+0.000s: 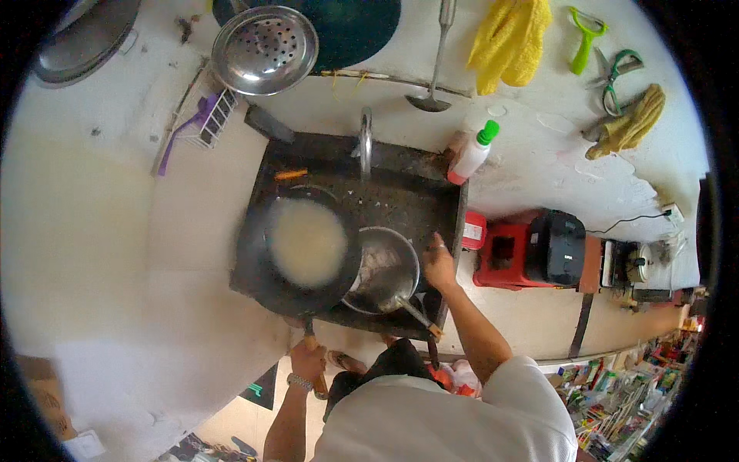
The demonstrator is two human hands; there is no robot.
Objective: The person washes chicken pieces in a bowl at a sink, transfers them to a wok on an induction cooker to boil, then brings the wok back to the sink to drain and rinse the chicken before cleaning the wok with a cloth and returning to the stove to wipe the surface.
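Note:
My left hand point(308, 361) grips the wooden handle of a dark wok point(248, 260). Cloudy pale liquid point(309, 242) fills the middle of the wok, which sits over the left part of a dark stone sink point(430, 211). Beside the wok, partly under its rim, is a metal saucepan point(411, 268) with some whitish contents that I cannot make out. Just right of that pan, inside the sink's right wall, my right hand point(440, 267) points away from me; its fingers are partly hidden, and nothing held shows clearly. The chrome faucet point(366, 136) rises at the back.
A white bottle with a green cap point(472, 151) stands on the sink's back right corner. To the right are a red container point(474, 230) and a black appliance point(557, 248) on a red stand. A perforated skimmer point(265, 51), ladle point(429, 103) and yellow cloth point(511, 43) hang on the wall.

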